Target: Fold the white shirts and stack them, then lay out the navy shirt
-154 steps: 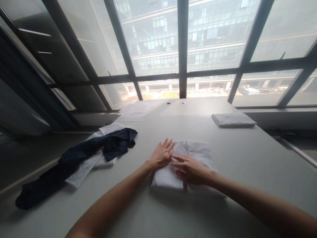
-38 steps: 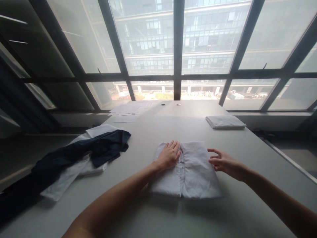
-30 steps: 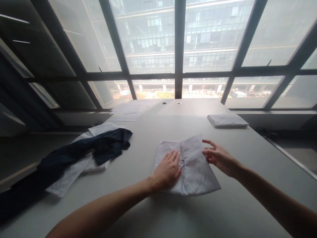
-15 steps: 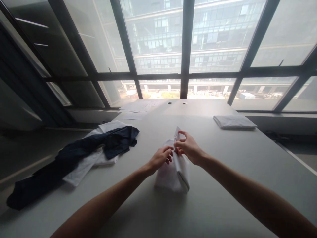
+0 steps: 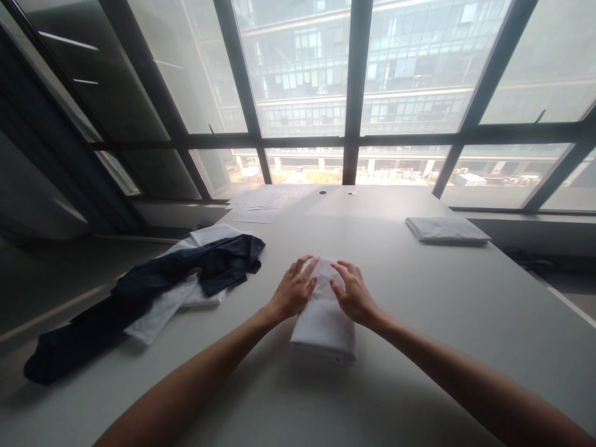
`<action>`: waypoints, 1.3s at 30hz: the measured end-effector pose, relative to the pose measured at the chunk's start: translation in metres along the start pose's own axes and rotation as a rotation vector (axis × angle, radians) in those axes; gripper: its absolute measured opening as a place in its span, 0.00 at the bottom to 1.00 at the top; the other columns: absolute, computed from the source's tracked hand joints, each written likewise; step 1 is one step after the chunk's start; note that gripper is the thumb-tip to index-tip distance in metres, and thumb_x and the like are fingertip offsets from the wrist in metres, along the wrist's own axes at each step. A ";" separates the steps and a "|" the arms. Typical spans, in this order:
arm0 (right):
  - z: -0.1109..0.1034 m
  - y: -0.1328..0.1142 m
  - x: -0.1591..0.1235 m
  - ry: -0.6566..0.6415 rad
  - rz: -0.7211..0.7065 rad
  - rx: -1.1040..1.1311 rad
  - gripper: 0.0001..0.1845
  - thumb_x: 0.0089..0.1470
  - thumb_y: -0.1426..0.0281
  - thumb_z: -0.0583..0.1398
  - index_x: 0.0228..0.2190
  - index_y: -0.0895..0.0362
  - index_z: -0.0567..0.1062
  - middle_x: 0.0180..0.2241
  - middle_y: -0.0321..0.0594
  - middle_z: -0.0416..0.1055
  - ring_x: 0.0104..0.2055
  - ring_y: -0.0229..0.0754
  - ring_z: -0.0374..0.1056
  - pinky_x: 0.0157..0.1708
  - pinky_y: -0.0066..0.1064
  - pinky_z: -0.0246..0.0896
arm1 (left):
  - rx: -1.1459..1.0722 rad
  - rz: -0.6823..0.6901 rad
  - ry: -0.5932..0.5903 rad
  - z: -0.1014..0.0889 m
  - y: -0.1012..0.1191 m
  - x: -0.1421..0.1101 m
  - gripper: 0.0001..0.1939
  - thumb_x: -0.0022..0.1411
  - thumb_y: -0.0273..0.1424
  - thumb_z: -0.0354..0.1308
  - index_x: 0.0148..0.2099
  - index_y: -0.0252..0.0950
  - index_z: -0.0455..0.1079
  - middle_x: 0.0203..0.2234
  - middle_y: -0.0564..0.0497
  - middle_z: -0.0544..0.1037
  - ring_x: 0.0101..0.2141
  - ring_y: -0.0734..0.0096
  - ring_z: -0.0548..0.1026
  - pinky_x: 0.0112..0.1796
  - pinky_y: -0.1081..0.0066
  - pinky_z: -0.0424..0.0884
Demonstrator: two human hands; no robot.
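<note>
A folded white garment (image 5: pixel 323 326) lies in a narrow stack in the middle of the grey table (image 5: pixel 419 298). My left hand (image 5: pixel 294 290) rests flat on its far left part, fingers spread. My right hand (image 5: pixel 352 292) lies flat on its far right part, fingers stretched out too. Both hands press on the cloth and hold nothing.
A heap of dark navy and white clothes (image 5: pixel 153 285) sprawls over the table's left side. Another folded white garment (image 5: pixel 446 228) sits at the far right. Sheets of paper (image 5: pixel 261 202) lie near the far edge, below tall windows.
The right hand lifted the garment's right half and folded it over onto the left half. Both hands have now come down flat on the narrower stack.
</note>
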State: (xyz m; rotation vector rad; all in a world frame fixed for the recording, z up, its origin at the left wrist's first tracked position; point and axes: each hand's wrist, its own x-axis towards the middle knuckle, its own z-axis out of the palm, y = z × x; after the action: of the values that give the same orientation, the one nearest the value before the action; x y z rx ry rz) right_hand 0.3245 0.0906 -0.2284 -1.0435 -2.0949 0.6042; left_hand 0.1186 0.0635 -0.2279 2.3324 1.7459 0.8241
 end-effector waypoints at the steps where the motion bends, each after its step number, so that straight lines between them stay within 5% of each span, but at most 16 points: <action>1: 0.006 0.000 -0.007 -0.045 -0.012 -0.058 0.29 0.65 0.63 0.54 0.63 0.60 0.66 0.65 0.57 0.61 0.68 0.57 0.53 0.67 0.54 0.49 | 0.048 0.072 -0.058 0.004 -0.001 -0.001 0.27 0.75 0.35 0.45 0.72 0.36 0.57 0.68 0.38 0.59 0.68 0.55 0.56 0.65 0.51 0.53; 5: 0.021 0.005 -0.024 -0.247 -0.073 -0.220 0.36 0.66 0.60 0.54 0.69 0.61 0.55 0.72 0.56 0.45 0.74 0.58 0.37 0.70 0.57 0.35 | 0.116 0.094 -0.310 0.016 -0.006 -0.002 0.28 0.78 0.39 0.38 0.75 0.38 0.49 0.72 0.40 0.53 0.71 0.57 0.46 0.66 0.46 0.49; 8: 0.011 0.017 -0.019 -0.321 -0.166 -0.253 0.35 0.67 0.59 0.52 0.70 0.60 0.55 0.73 0.54 0.42 0.75 0.57 0.36 0.70 0.55 0.36 | 0.163 0.019 -0.326 0.018 -0.001 -0.004 0.29 0.77 0.40 0.38 0.75 0.36 0.48 0.72 0.37 0.51 0.71 0.53 0.45 0.65 0.42 0.49; 13: -0.030 0.039 0.003 -0.398 -0.430 -0.264 0.30 0.67 0.58 0.56 0.66 0.55 0.63 0.70 0.52 0.54 0.73 0.56 0.45 0.69 0.58 0.38 | 0.301 -0.095 -0.241 0.009 0.029 -0.013 0.33 0.72 0.41 0.51 0.72 0.29 0.55 0.70 0.31 0.54 0.70 0.39 0.46 0.64 0.35 0.46; 16: -0.049 0.049 0.001 -0.175 -0.367 -0.232 0.23 0.68 0.63 0.54 0.60 0.55 0.70 0.62 0.52 0.66 0.66 0.53 0.59 0.66 0.56 0.49 | 0.177 0.155 -0.240 -0.009 0.048 -0.014 0.27 0.73 0.36 0.51 0.70 0.34 0.60 0.69 0.36 0.58 0.70 0.46 0.49 0.66 0.43 0.48; 19: -0.063 0.058 -0.020 0.004 -0.259 -0.114 0.17 0.68 0.66 0.53 0.54 0.54 0.74 0.50 0.49 0.74 0.54 0.50 0.68 0.55 0.49 0.64 | -0.091 0.512 -0.467 -0.024 0.060 -0.012 0.30 0.72 0.38 0.58 0.72 0.46 0.57 0.69 0.45 0.61 0.70 0.54 0.53 0.67 0.52 0.54; 24: -0.089 0.071 -0.072 -0.202 -0.309 -0.088 0.25 0.61 0.60 0.63 0.58 0.50 0.72 0.52 0.49 0.70 0.54 0.51 0.66 0.53 0.48 0.66 | -0.238 0.660 -0.625 -0.021 0.064 -0.013 0.45 0.60 0.45 0.70 0.73 0.52 0.53 0.69 0.49 0.60 0.71 0.48 0.47 0.68 0.46 0.44; 26: -0.095 0.073 -0.085 -0.264 -0.338 -0.116 0.30 0.57 0.60 0.67 0.60 0.48 0.71 0.53 0.50 0.69 0.55 0.52 0.65 0.53 0.47 0.66 | -0.284 0.644 -0.631 -0.016 0.063 -0.013 0.39 0.64 0.43 0.66 0.73 0.52 0.55 0.68 0.50 0.62 0.70 0.50 0.50 0.68 0.47 0.46; 30: -0.098 0.066 -0.089 -0.245 -0.348 -0.124 0.18 0.61 0.63 0.63 0.53 0.48 0.77 0.48 0.47 0.71 0.49 0.48 0.68 0.48 0.42 0.67 | -0.460 0.455 -0.499 -0.008 0.064 -0.011 0.21 0.75 0.40 0.50 0.66 0.45 0.69 0.61 0.46 0.73 0.65 0.56 0.65 0.65 0.53 0.59; 34: -0.100 0.055 -0.083 -0.241 -0.363 -0.123 0.14 0.65 0.66 0.58 0.50 0.48 0.78 0.44 0.45 0.73 0.45 0.46 0.68 0.44 0.40 0.66 | -0.590 0.335 -0.351 -0.002 0.067 -0.013 0.25 0.76 0.46 0.47 0.62 0.37 0.73 0.57 0.42 0.76 0.59 0.55 0.73 0.62 0.54 0.63; 39: -0.096 0.049 -0.088 -0.183 -0.378 -0.226 0.13 0.63 0.71 0.57 0.46 0.51 0.79 0.43 0.45 0.75 0.44 0.47 0.69 0.45 0.40 0.63 | -0.584 0.384 -0.348 -0.001 0.071 -0.015 0.25 0.76 0.46 0.47 0.61 0.39 0.74 0.57 0.43 0.77 0.59 0.56 0.73 0.62 0.56 0.63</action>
State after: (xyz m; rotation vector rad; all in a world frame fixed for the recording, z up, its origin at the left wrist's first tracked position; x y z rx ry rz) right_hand 0.4590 0.0550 -0.2332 -0.6982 -2.4831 0.2877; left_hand 0.1756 0.0259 -0.2039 2.2333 0.7926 0.7769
